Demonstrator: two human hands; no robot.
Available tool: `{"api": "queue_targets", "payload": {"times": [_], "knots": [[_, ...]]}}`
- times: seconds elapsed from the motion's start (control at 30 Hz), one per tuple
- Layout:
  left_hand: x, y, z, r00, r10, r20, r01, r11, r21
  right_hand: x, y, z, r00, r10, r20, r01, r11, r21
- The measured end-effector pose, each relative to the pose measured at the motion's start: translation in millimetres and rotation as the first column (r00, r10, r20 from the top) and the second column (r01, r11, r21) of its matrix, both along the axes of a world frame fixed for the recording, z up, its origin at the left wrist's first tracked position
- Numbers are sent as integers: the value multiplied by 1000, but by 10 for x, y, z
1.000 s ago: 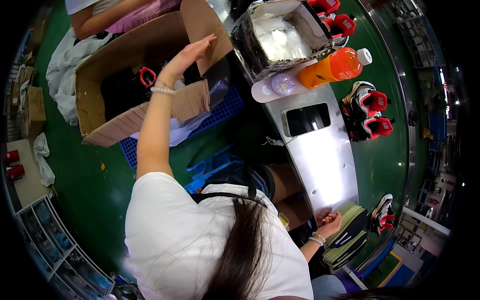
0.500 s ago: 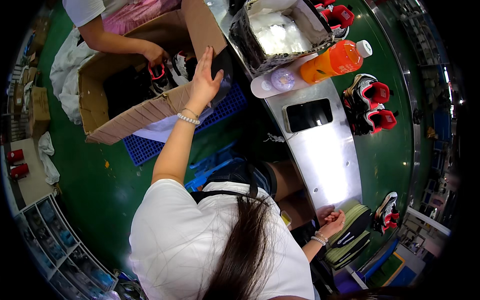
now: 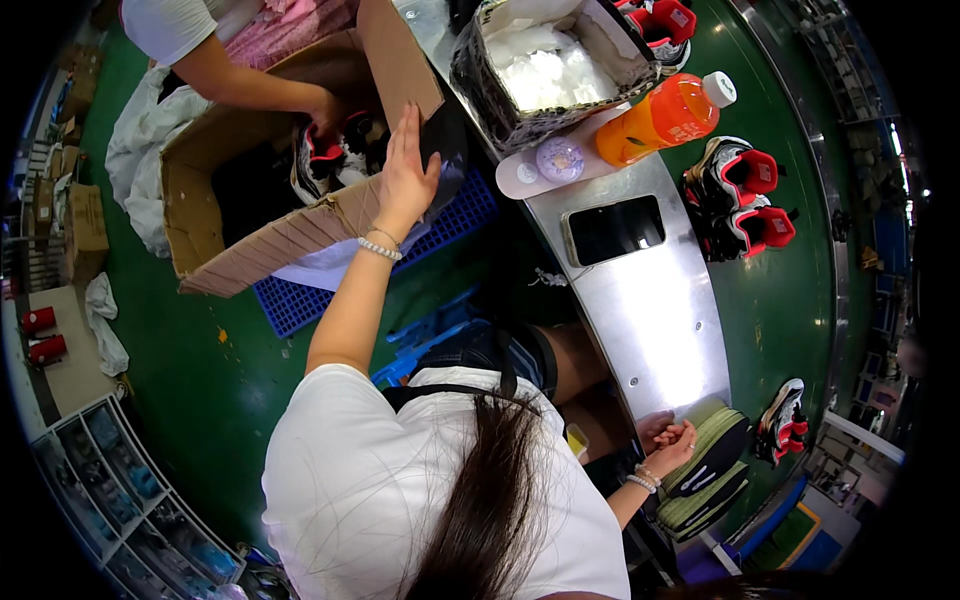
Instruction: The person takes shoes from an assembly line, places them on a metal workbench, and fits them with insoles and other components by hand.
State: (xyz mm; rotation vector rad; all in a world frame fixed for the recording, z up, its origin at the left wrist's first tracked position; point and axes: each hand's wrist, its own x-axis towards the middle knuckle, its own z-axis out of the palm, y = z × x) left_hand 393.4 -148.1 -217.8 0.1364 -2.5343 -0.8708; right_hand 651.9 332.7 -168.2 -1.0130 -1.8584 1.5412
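My left hand [image 3: 406,180] lies open with fingers stretched out, against the near wall and raised flap of a cardboard box [image 3: 265,240]. Inside the box, a co-worker's hand [image 3: 328,112] reaches to a red, black and white sneaker [image 3: 318,160]; the sneaker is partly hidden. At the right, my right hand [image 3: 672,449] rests by the near end of a metal bench [image 3: 655,310], its fingers curled in and nothing visible in them. Beside it lie green-and-black insoles [image 3: 712,455], stacked in two bundles.
On the bench are a phone [image 3: 615,230], an orange drink bottle [image 3: 665,120] and a bin with white wadding [image 3: 550,75]. Sneakers [image 3: 742,195] stand beyond it, with a single one [image 3: 782,425] nearer. A blue plastic pallet [image 3: 290,305] is under the box.
The co-worker's arm has shifted right and deeper into the box, and the sneaker there has moved slightly. My hands hold nearly the same places; the whole view has shifted slightly.
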Motion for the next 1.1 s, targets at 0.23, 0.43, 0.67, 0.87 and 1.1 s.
{"api": "queue_targets", "payload": {"times": [0.23,0.43,0.67,0.87,1.1], "knots": [[9,-1,29,998,40,-52,-37,997,72,-36,-33,17,1000,-4,3,4,1000,11],[76,36,162,993,66,-98,-62,997,41,13,19,-7,999,31,-14,-31,1000,1],[230,547,660,906,-63,-419,75,997,11,75,-7,-67,997,48,-57,-51,998,-43],[349,1397,1201,703,-348,-620,441,897,-3,31,-205,43,997,14,-75,-21,996,-88],[517,2655,1335,444,-694,-567,866,496,70,363,75,817,948,-71,-311,74,997,-2]]}}
